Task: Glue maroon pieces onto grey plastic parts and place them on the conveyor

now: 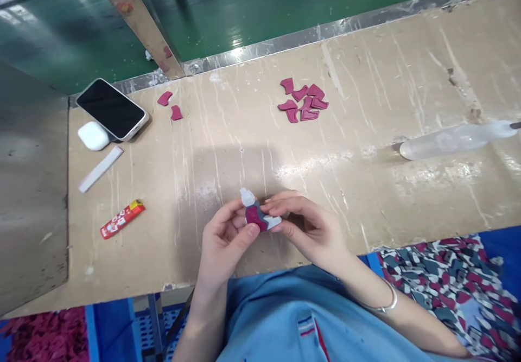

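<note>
Near the front edge of the table, both hands meet on one small flat piece (256,218) in maroon, dark grey and pale grey. My left hand (228,234) pinches its maroon part, with the thumb on top. From the other side, the fingertips of my right hand (307,221) close on its grey and pale end. The undersides of the piece and some of the fingers are hidden. Beyond the hands lies a loose group of curved maroon pieces (309,115). Two more maroon pieces (176,113) rest farther left.
On the left are a phone (112,107), a white case (93,136), a white strip (101,169) and a red packet (122,219). A translucent bottle (456,140) lies at right. Below the table, bins hold maroon pieces (46,337) and multicoloured pieces (451,286).
</note>
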`<state>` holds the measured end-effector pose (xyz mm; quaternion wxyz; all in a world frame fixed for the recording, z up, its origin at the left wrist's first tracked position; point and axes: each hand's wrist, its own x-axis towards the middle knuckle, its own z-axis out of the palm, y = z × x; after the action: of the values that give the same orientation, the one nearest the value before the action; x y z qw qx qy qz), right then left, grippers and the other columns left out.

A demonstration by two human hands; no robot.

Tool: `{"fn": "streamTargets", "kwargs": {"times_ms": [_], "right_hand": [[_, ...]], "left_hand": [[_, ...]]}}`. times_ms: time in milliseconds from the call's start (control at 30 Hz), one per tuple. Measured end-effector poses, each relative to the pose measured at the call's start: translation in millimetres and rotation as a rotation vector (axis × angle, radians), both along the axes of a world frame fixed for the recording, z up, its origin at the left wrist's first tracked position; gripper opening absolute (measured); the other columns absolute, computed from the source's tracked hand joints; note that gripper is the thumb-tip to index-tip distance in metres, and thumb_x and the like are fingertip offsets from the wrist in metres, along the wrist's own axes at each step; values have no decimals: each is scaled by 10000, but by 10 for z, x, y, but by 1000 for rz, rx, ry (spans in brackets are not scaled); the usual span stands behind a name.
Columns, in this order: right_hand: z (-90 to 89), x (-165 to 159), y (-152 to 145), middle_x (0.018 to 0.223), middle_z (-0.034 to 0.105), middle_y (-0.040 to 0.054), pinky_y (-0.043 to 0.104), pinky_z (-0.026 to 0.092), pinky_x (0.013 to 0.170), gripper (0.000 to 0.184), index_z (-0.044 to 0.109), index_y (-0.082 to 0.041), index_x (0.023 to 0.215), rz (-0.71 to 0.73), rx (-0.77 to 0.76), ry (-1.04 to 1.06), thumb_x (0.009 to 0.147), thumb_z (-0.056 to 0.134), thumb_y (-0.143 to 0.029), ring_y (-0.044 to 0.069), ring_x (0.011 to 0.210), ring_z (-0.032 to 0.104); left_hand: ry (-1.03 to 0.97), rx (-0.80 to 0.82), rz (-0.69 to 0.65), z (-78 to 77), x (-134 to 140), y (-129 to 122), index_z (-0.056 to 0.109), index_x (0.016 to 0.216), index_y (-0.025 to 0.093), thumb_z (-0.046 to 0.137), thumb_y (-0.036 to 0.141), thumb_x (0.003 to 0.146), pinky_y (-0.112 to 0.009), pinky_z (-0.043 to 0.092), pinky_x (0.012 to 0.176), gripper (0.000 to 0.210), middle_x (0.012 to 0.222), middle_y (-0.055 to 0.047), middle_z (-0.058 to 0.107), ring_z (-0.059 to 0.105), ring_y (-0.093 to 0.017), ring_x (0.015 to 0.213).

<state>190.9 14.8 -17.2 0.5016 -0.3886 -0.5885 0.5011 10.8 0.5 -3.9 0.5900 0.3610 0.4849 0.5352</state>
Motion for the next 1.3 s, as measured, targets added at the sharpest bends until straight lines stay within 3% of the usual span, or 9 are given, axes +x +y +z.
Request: {"fn": "streamTargets", "kwargs": {"times_ms": [167, 500, 633, 833, 967, 1100, 1300], "right_hand": [[9, -13, -11, 1008, 856, 54, 419, 722, 894, 22, 794, -285, 1024, -11, -24, -36, 1005, 785, -280, 240, 1013, 832], [-32, -7, -21, 984, 831, 52, 350, 664, 784, 110, 765, -274, 1038, -63, -2, -73, 1038, 758, -384, 216, 917, 807], [-52, -19, -27, 978, 821, 58, 355, 664, 781, 157, 763, -266, 1042, -65, 7, -84, 1045, 741, -422, 219, 916, 802], [-67, -30, -26, 955, 808, 48, 326, 656, 746, 175, 744, -265, 1060, -84, 70, -118, 1072, 699, -434, 200, 882, 790], [-101, -19, -17, 999, 816, 56, 352, 676, 802, 130, 749, -270, 1083, -69, 112, -101, 1073, 701, -390, 212, 930, 799], [-112, -6, -9, 1044, 829, 50, 373, 685, 845, 74, 753, -291, 1125, -27, 129, -82, 1065, 709, -290, 220, 976, 803], [-73, -15, -22, 1091, 821, 44, 370, 671, 886, 176, 705, -286, 1189, -22, 143, -153, 1031, 717, -209, 211, 1006, 793]], "left_hand": [[5, -51, -39, 19, -20, -8, 843, 1059, 212, 956, 467, 824, -309, 721, 704, 365, 837, -77, 848, 839, -230, 749], [-215, -78, -142, -59, -15, -4, 836, 1175, 252, 874, 569, 895, -372, 742, 732, 425, 987, -92, 844, 844, -249, 809], [-183, -143, -110, -81, -24, -20, 856, 1118, 222, 793, 604, 957, -332, 730, 677, 420, 972, -103, 850, 834, -230, 772], [-115, -215, -8, -63, 9, -7, 857, 1093, 195, 897, 622, 843, -297, 705, 616, 496, 1003, -109, 863, 810, -210, 719], [-82, -240, -31, -54, 11, -5, 879, 1046, 206, 903, 653, 816, -297, 705, 647, 503, 1003, -99, 860, 786, -181, 689], [-4, -189, -42, -112, -29, -49, 887, 1139, 253, 888, 576, 873, -269, 693, 673, 418, 1089, -107, 854, 784, -174, 746], [151, -52, 62, -113, -10, -85, 892, 1155, 285, 911, 438, 883, -168, 608, 560, 313, 975, -83, 814, 714, -122, 683]]}}
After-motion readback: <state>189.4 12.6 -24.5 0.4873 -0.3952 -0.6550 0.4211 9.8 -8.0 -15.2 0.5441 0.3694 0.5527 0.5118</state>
